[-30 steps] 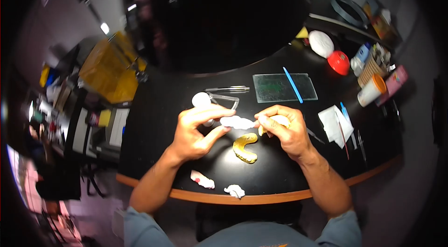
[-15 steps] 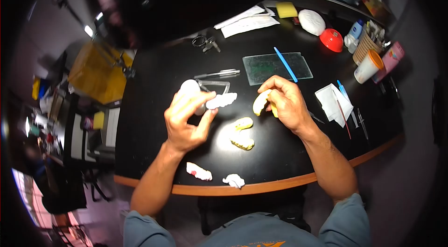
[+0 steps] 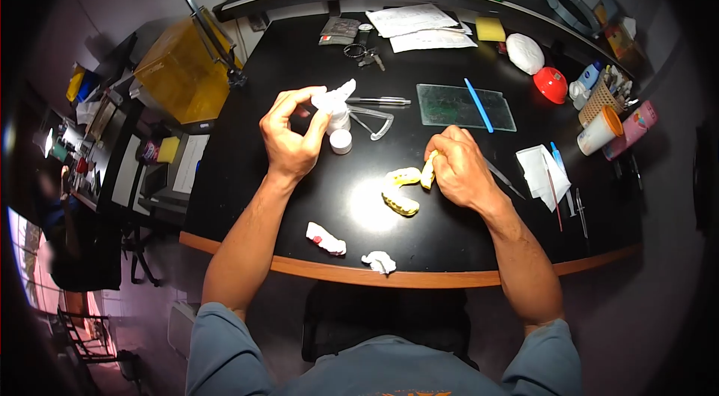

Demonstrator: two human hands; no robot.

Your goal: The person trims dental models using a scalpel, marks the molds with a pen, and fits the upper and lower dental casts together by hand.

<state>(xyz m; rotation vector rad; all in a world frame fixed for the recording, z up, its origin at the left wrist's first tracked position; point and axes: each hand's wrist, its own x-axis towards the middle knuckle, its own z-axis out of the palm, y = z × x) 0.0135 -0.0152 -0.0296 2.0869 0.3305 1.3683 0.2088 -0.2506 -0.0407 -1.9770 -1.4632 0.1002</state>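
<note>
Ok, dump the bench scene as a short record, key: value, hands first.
left hand: pinching white piece, by white jar
right hand: holding yellow strip, just right of yellow arch
slab: blue stick across it
near edge: red-marked scrap, white wad
right side: brush on tissue, red bowl
far side: papers, keys
</note>
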